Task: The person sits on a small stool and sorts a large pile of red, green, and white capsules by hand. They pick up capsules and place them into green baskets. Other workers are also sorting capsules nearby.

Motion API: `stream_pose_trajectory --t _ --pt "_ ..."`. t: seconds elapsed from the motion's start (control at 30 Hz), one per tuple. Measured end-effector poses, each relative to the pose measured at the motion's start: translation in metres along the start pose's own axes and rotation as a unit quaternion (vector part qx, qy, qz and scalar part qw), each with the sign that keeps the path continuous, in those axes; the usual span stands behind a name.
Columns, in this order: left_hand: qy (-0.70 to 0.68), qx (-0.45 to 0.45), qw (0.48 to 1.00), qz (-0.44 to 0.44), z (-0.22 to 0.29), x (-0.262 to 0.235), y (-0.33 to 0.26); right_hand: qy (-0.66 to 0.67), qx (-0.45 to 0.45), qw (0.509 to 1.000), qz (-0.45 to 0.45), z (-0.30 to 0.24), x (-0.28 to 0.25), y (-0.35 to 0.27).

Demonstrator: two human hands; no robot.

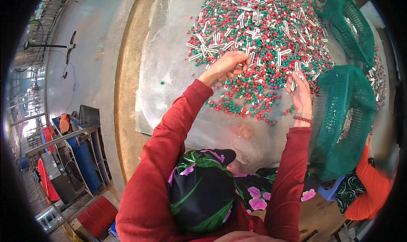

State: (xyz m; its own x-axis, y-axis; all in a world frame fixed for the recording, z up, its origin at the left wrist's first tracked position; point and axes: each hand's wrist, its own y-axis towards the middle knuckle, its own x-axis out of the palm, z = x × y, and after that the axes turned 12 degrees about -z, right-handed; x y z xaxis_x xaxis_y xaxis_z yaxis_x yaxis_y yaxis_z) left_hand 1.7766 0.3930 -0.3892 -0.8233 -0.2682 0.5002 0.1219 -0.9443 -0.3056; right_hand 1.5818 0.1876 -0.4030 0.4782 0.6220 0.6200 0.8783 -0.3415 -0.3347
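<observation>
A wide heap of small red and green pieces [254,97] lies spread before me, with many white slotted strips [284,53] mixed through it. Over the heap's near left side, my left hand [229,67] is closed, thumb and fingertips pinched together. A white strip shows right by those fingertips, but I cannot tell if it is gripped. To the right, my right hand [301,93] curls palm-up around a few white slotted strips [293,85] at the heap's near edge. A red bead bracelet [303,120] circles that wrist.
A clear plastic sheet [163,85] lies under the heap. Two green mesh-lined baskets [335,157] [360,38] stand at the right, with white strips inside. Beyond them, a co-worker in an orange sleeve [373,187] sits by another heap. A wooden edge [123,89] runs along the left.
</observation>
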Motion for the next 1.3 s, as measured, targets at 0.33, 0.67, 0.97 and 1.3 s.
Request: stream_pose_trajectory --t 0.33,0.67,0.97,1.3 --pt "0.783 -0.009 0.603 0.152 -0.071 -0.033 0.012 -0.791 0.033 0.595 0.141 0.037 -0.026 0.087" --pt "0.061 -0.022 0.997 0.042 -0.023 -0.006 -0.031 -0.493 0.040 0.868 0.030 0.075 0.004 0.015" --pt "0.100 0.022 0.994 -0.044 0.023 -0.004 -0.014 0.024 -0.027 0.985 -0.169 0.045 0.007 -0.090" --pt "0.771 -0.036 0.634 0.049 -0.059 -0.040 0.015 0.074 0.029 0.996 -0.045 0.042 -0.003 -0.019"
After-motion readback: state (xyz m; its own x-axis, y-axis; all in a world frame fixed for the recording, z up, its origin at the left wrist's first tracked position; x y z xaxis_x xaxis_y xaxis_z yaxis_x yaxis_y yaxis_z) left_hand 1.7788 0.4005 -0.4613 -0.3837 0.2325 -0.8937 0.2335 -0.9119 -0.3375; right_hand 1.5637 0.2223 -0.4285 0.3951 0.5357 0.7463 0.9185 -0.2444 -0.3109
